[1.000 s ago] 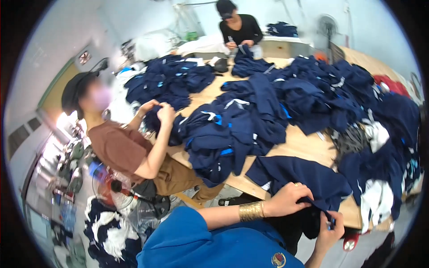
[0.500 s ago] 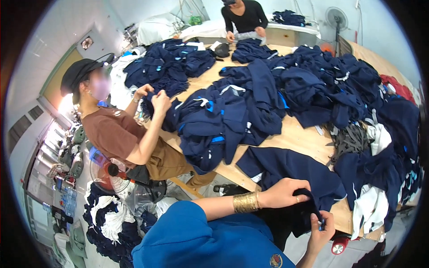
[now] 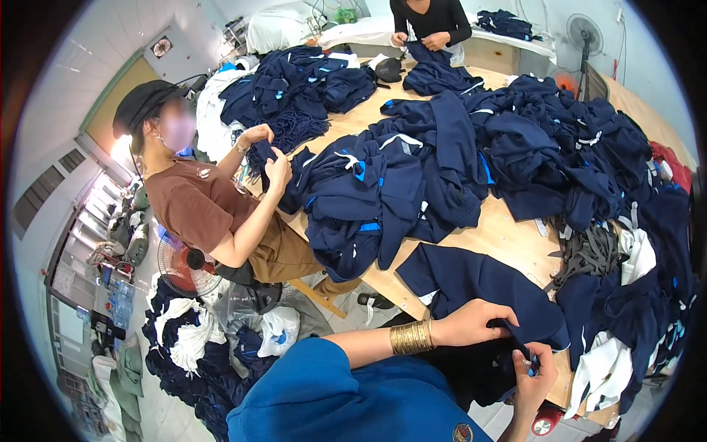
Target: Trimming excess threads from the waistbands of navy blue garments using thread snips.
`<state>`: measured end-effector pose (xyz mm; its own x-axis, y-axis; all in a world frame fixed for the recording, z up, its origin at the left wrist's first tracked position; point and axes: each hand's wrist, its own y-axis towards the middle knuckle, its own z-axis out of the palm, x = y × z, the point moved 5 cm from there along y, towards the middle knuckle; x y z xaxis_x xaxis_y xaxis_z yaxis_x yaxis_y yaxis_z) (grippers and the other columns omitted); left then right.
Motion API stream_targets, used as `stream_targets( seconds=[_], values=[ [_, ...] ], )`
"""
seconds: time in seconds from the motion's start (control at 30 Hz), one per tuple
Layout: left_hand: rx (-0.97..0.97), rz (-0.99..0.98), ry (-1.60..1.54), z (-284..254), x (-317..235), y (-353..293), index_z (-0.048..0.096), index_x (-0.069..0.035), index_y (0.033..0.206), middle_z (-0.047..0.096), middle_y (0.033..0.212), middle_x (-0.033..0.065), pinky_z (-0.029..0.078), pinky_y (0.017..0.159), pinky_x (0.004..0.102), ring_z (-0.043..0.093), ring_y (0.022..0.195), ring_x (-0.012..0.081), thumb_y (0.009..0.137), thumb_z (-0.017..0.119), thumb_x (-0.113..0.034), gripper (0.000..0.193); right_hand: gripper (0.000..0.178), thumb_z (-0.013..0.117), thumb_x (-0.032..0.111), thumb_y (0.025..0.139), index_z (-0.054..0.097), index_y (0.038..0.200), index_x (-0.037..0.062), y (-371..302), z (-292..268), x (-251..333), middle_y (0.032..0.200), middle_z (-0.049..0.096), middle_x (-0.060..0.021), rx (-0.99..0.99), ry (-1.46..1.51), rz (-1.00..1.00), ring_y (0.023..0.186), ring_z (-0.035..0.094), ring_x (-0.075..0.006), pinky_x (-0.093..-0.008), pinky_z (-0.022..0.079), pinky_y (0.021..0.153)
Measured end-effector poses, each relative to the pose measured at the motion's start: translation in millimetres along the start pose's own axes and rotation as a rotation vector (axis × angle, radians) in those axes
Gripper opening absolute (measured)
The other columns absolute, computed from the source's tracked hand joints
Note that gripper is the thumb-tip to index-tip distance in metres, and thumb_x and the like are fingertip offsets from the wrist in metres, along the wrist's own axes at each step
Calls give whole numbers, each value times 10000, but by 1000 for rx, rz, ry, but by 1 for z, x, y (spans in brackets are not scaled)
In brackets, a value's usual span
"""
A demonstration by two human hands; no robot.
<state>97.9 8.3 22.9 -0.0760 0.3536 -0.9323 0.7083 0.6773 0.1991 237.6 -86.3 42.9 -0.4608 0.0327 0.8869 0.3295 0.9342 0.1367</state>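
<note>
A navy blue garment (image 3: 479, 276) lies spread over the table edge in front of me. Its near part is gathered up between my two hands. With thumb and fingers closed, my left hand (image 3: 475, 323) pinches a fold of the dark cloth. Lower and to the right, my right hand (image 3: 536, 374) is also closed on the cloth's edge. Something small, partly blue, shows between its fingers, too hidden to name. Gold bangles (image 3: 412, 337) circle my left wrist.
Navy garment heaps (image 3: 412, 184) cover much of the wooden table (image 3: 515, 234). Dark straps (image 3: 589, 254) and white cloth (image 3: 600, 372) lie at right. A person in brown (image 3: 199, 210) handles navy cloth at left; another in black (image 3: 431, 26) works opposite. A floor fan (image 3: 188, 265) stands left.
The view has swung slightly, so the table and people sit farther right. Both my hands keep their hold on the garment. The person opposite has lifted a piece of navy cloth.
</note>
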Motion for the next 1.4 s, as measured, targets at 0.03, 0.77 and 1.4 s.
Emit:
stream_targets(
  seconds=[0.03,0.77,1.4],
  values=[
    [-20,12,24,-2,0,0,589,-16,960,634,894,139,477,760,316,623,840,282,753,614,-68,215,176,709,62,706,564,800,24,0,1,-1,653,517,-26,22,16,21,580,454,-107,-244,345,517],
    [-168,-93,-328,-58,18,-9,530,-8,1038,548,931,45,444,799,242,546,887,122,802,533,34,239,217,692,-17,617,574,793,30,-19,50,34,826,656,-84,-312,-216,-423,706,631,-231,-290,475,606],
    [-162,-158,155,-102,103,-109,463,-66,1177,518,1122,106,391,913,352,478,1084,279,843,559,-176,365,155,684,96,744,608,878,107,0,129,37,692,618,-101,13,-326,-120,612,599,-194,-296,474,582]
  ],
)
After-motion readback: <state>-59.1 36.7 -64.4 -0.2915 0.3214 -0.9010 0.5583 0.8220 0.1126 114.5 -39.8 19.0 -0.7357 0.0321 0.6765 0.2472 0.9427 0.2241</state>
